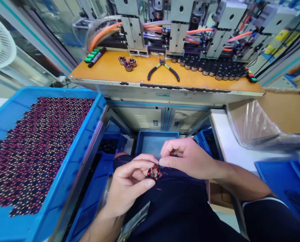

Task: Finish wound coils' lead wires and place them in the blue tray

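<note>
My left hand [128, 183] pinches a small round wound coil part with red wire [154, 172] between thumb and fingers, above my lap. Beside it, my right hand [183, 158] has its fingertips closed at the part's right edge, apparently pinching a thin red wire that I can barely see. A large blue bin [71, 161] at my left is packed with several of the same red-and-black coil parts [36, 148].
An orange workbench [139, 72] ahead carries pliers [163, 68], three loose coil parts [127, 63], a row of dark parts [210, 69] and a machine with orange hoses. A small blue tray [152, 141] sits below. A plastic bag [260, 129] and blue bins [286, 181] lie right.
</note>
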Motion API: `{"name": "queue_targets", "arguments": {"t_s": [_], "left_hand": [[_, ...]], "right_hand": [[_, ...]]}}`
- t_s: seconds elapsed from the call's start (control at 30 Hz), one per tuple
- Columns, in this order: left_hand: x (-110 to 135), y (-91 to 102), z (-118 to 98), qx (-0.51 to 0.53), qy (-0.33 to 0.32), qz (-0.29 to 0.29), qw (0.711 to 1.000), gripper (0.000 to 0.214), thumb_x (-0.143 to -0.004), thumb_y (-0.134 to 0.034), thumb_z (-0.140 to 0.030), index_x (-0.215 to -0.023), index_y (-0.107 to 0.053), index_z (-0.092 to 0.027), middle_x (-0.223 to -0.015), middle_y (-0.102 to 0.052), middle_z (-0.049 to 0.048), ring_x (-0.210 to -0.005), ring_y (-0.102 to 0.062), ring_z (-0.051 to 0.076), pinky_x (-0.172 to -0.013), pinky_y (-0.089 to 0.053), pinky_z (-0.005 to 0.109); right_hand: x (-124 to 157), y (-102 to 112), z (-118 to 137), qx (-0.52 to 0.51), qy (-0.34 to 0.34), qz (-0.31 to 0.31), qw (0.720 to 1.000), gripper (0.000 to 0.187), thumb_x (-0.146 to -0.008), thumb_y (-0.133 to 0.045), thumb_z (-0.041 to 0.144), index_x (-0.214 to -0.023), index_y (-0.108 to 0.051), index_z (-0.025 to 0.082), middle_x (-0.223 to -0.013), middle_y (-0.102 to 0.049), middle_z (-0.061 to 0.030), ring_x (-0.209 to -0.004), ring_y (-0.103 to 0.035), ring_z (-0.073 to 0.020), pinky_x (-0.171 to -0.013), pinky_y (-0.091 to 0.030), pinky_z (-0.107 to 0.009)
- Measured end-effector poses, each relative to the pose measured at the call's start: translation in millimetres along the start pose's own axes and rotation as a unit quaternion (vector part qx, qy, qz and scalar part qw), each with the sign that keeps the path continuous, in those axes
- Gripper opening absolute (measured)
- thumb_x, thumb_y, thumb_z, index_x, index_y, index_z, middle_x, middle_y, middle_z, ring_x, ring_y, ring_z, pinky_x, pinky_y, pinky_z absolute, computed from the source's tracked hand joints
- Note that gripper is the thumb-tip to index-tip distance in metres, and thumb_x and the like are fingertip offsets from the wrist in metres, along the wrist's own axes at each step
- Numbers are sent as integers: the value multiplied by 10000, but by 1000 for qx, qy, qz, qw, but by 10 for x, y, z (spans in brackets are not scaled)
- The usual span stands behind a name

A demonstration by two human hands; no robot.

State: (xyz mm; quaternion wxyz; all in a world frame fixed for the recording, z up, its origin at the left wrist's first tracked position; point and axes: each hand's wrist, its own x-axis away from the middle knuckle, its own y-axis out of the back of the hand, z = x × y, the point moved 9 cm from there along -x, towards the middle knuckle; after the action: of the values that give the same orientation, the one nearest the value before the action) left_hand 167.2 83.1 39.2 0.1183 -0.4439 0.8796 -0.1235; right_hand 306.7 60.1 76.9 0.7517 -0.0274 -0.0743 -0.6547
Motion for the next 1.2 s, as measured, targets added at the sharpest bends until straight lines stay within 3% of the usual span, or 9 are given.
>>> {"name": "queue_targets", "arguments": {"t_s": [0.13,0.23,0.37,0.6,1.03,1.2], "left_hand": [[-27,-39,1,-14,-3,23,1000,251,-711,-836,-144,-943,-800,-230,-1011,-732,96,-786,-692,150,-659,-566,213],[-29,-51,2,-24,2,29,999,238,-708,-840,-149,-929,-799,-226,-995,-727,92,-784,-685,151,-675,-565,224],[-9,-53,27,-9,21,29,999,246,-695,-854,-172,-931,-806,-224,-998,-723,99,-753,-679,149,-638,-558,219],[-12,-113,89,68,40,61,995,348,-678,-878,-226,-1014,-809,-278,-990,-653,65,-655,-651,110,-598,-570,231],[-74,-135,-78,26,-21,46,998,311,-617,-922,-302,-905,-814,-251,-876,-628,57,-648,-573,105,-543,-508,201],[-72,-170,-95,46,-12,60,997,281,-655,-898,-332,-869,-768,-203,-829,-631,61,-646,-638,149,-567,-534,251]], "right_hand": [[32,-76,-26,-18,-70,55,996,189,-795,-738,300,-797,-652,132,-703,-640,16,-632,-553,-86,-615,-443,-209],[30,-99,26,55,-77,90,992,132,-831,-681,258,-828,-684,126,-739,-676,0,-660,-584,-96,-619,-441,-211],[31,-113,160,147,-24,106,983,99,-856,-615,137,-803,-699,136,-732,-682,12,-664,-585,-88,-602,-418,-193],[128,-161,297,136,86,100,982,105,-912,-600,156,-850,-683,138,-839,-698,-12,-765,-621,-95,-743,-481,-198],[203,-171,280,146,96,65,982,144,-934,-611,200,-839,-691,126,-772,-672,-15,-700,-597,-89,-686,-464,-192],[287,-187,343,187,148,132,962,89,-929,-657,207,-866,-664,144,-793,-658,-10,-686,-591,-82,-666,-480,-189]]}}
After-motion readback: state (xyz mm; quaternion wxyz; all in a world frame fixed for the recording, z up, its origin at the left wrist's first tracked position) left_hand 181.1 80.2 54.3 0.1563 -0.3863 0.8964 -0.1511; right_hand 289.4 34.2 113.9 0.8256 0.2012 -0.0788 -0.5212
